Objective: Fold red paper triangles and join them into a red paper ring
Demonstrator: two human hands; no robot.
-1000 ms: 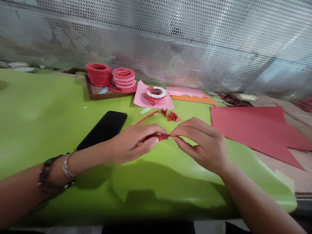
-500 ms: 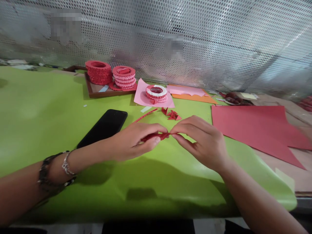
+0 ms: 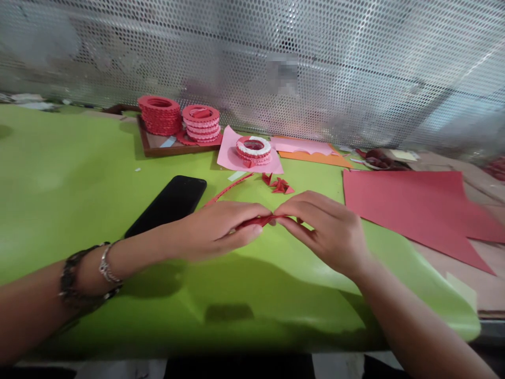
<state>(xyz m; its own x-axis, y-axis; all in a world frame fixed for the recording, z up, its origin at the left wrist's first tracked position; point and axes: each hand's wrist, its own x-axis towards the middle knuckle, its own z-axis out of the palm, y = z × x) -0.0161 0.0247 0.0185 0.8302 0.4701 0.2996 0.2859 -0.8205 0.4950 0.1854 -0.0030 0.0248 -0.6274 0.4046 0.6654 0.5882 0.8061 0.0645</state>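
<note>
A thin folded red paper strip (image 3: 256,221) is stretched between my two hands at the centre of the head view. My left hand (image 3: 221,229) is closed around its left part, thumb in front, hiding some of it. The fingertips of my right hand (image 3: 323,226) pinch its right end, close to the left fingertips. A narrow red strip (image 3: 231,189) with a serrated look reaches up and right from behind my left hand. Just beyond the hands, small folded red paper pieces (image 3: 280,185) lie on the green table cover (image 3: 252,295).
A black phone (image 3: 168,205) lies beyond my left forearm. Behind are a brown tray (image 3: 177,151) with stacked red and pink rings (image 3: 160,116), and a ring stack (image 3: 253,151) on pink paper. Red sheets (image 3: 406,205) lie right, before a perforated metal panel (image 3: 236,63).
Both hands keep their grip on the red paper and have barely moved. More of the narrow red strip shows behind my left hand, its far end slightly further left.
</note>
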